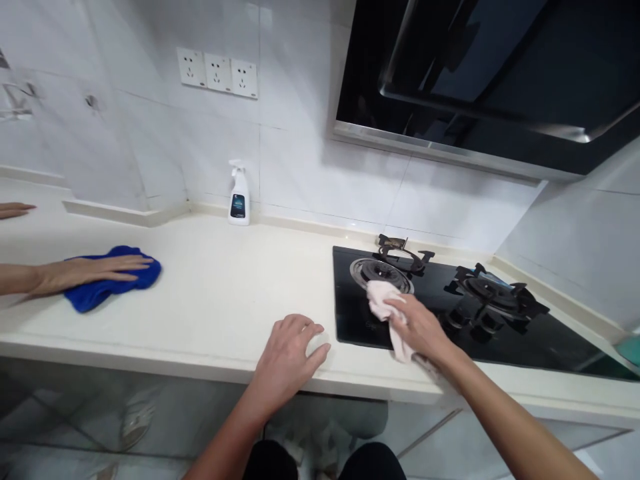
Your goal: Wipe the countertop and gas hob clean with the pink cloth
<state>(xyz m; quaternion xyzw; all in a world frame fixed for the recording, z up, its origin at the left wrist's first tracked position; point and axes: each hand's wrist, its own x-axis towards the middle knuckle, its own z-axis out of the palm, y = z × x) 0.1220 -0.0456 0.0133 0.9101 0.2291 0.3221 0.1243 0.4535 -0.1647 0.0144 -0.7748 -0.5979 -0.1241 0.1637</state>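
My right hand [419, 325] grips a pale pink cloth [381, 299] and presses it on the black glass hob [360, 320], just in front of the left burner [381, 272]. That burner's pan support [403, 251] is lifted off and rests behind it. My left hand [289, 353] lies on the cream worktop [225, 293] near the front edge, fingers curled down on the surface and holding nothing. It sits just left of the hob's corner.
Another person's hand [85, 272] lies flat on a blue cloth [113, 285] at the left; a second hand of theirs [15, 210] shows farther back. A white spray bottle [239, 197] stands by the tiled wall. The right burner [493, 293] keeps its support. A black hood [490, 80] hangs above.
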